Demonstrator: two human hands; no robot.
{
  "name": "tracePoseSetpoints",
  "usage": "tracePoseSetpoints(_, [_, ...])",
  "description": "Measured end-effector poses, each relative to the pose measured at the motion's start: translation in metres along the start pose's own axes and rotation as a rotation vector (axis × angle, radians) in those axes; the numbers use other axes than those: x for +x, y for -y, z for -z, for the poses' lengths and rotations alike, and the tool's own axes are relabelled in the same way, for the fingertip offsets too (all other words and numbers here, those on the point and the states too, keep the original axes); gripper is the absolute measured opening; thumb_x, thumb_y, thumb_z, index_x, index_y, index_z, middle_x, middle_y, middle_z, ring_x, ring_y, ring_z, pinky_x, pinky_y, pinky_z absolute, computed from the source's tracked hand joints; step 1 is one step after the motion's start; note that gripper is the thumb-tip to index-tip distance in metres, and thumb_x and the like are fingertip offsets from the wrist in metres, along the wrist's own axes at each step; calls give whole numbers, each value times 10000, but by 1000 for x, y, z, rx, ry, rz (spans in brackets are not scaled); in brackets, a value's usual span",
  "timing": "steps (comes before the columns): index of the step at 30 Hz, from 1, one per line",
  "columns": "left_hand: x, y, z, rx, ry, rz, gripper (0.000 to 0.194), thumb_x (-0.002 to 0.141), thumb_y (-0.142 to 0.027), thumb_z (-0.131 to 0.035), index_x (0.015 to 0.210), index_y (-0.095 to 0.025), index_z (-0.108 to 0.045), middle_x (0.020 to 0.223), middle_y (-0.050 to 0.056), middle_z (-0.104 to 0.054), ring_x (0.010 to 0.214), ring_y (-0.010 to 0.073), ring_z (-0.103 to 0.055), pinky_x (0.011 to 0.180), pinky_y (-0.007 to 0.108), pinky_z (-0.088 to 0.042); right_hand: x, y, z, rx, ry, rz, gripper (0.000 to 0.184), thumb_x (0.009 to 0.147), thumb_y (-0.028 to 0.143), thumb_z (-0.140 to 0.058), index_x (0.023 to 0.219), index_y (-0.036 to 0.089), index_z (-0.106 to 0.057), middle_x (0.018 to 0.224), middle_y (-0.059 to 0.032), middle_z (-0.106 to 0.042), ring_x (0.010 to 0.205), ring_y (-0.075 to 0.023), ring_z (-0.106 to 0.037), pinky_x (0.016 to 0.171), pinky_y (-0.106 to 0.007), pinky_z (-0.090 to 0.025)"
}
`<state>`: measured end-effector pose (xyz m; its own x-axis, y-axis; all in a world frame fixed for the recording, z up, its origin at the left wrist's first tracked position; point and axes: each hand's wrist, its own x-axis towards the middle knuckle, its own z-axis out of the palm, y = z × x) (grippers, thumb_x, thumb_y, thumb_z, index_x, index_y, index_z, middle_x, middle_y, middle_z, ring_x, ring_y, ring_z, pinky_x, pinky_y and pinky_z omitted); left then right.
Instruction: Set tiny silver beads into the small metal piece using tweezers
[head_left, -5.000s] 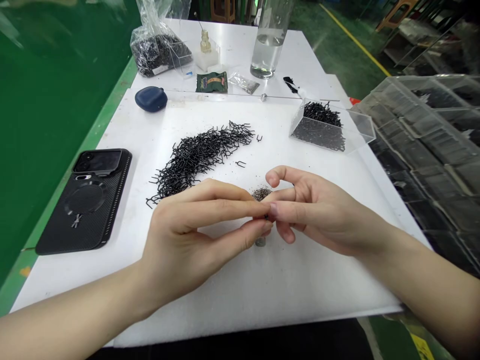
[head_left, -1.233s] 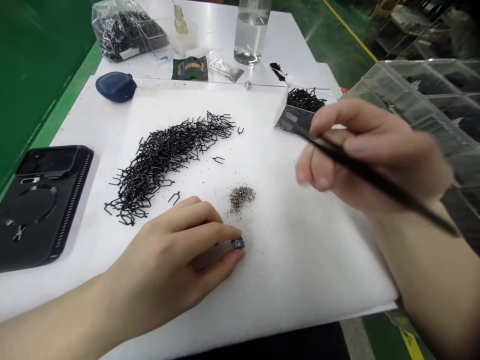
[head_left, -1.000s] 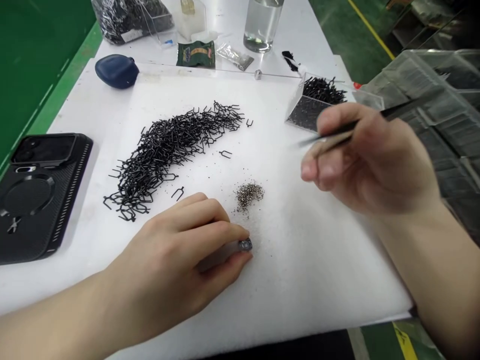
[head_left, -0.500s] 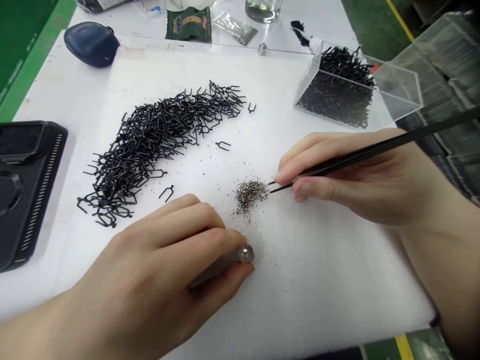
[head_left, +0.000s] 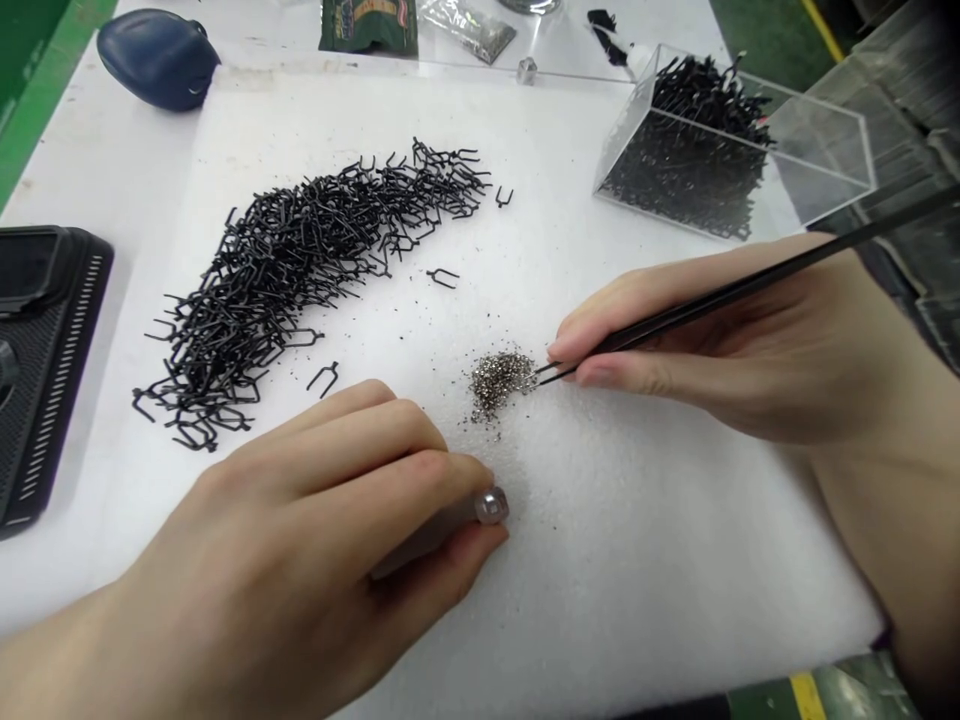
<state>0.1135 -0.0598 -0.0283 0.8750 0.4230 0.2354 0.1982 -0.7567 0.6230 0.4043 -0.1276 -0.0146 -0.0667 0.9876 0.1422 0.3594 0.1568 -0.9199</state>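
Left hand [head_left: 330, 510]: fingers pinch small shiny piece [head_left: 492, 506], near side of grain pile [head_left: 498, 380] | Right hand [head_left: 720, 345]: fingers grip tweezers [head_left: 750, 285], 2 tips at pile's right edge | Black forked pieces [head_left: 300, 240] heaped left

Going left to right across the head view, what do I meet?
Black phone, blue teardrop-shaped object, pile of black forked pieces, small heap of shiny grains, right hand holding black tweezers.

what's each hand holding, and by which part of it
Right hand: black tweezers, gripped towards the tip end. Left hand: a small shiny piece, pinched near its exposed end; the rest is unclear.
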Motion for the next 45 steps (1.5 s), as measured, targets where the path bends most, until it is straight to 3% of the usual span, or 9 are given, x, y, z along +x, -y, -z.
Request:
tracePoseSetpoints(9, [-1, -2, 2, -3, -17, -1, 69, 1092, -249, -731, 1101, -305, -770, 880, -15, -721, 746, 169, -688, 638, 332, -574, -2, 0, -1, -29, -34, -22, 207, 889, 163, -968, 948, 359, -939, 967, 31, -904, 908, -252, -881, 855, -359, -795])
tracePoseSetpoints(16, [1, -1, 0, -4, -18, -8, 61, 1100, -254, -727, 1116, -299, -765, 889, -21, -718, 767, 163, -688, 672, 326, -580, -2, -4, -1, -61, -32, -3, 152, 904, 200, -978, 961, 337, -944, 972, 33, -906, 907, -199, -885, 846, -269, -768])
tracePoseSetpoints(28, [1, 2, -1, 1, -21, -20, 58, 1101, -254, -722, 1093, -293, -765, 875, -24, -708, 762, 154, -671, 663, 316, -566, -2, -5, 0, -29, -33, -1, 141, 905, 195, -981, 953, 323, -944, 944, 17, -903, 881, -211, -887, 810, -278, -770])
tracePoseSetpoints(35, [2, 1, 0, -15, -32, -45, 82, 1102, -212, -722, 1076, -249, -790, 873, -10, -708, 760, 157, -651, 666, 309, -541, -2, -1, 0, 29, -30, -74, 140, 883, 193, -1006, 949, 299, -944, 952, 11, -905, 921, -179, -884, 845, -220, -743])
tracePoseSetpoints(45, [3, 2, 0, -25, -32, -47, 98, 1109, -213, -707, 1061, -246, -785, 879, -9, -713, 746, 155, -649, 661, 305, -540, -3, -6, 1, 32, -6, -68, 157, 896, 230, -1000, 1002, 333, -950, 1000, 15, -908, 959, -213, -881, 889, -285, -762])
